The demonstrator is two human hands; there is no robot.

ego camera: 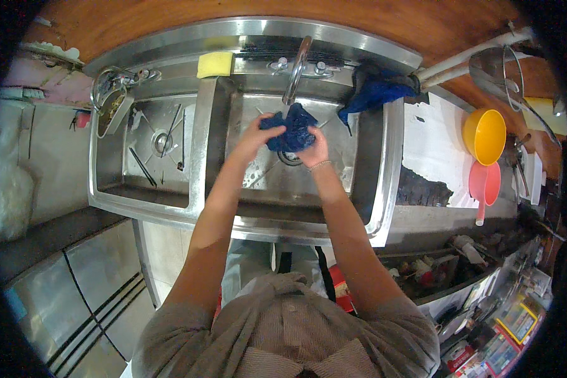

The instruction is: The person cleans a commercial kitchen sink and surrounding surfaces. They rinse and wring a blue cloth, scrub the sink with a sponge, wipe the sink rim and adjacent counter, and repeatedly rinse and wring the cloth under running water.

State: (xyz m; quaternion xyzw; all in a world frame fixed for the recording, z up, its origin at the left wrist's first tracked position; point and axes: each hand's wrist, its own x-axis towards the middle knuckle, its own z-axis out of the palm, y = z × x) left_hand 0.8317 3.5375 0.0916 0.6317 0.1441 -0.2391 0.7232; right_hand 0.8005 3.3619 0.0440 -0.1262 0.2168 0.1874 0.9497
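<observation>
Both my hands hold a crumpled dark blue cloth (290, 130) over the right basin of a double stainless steel sink (198, 156). My left hand (261, 134) grips its left side, thumb on top. On its right side is my right hand (314, 147), with a beaded bracelet at the wrist. The curved metal faucet (297, 71) ends just above the cloth. Beneath, the drain (290, 158) is partly hidden. A second blue cloth (378, 90) hangs over the basin's back right corner. A yellow sponge (215, 64) lies on the divider's back end.
Chopsticks (142, 167) and scraps lie in the left basin, where a strainer basket (113, 111) with food bits hangs at the back left corner beside another faucet (141, 74). Right of the sink are a yellow bowl (484, 137) and a pink dipper (484, 184).
</observation>
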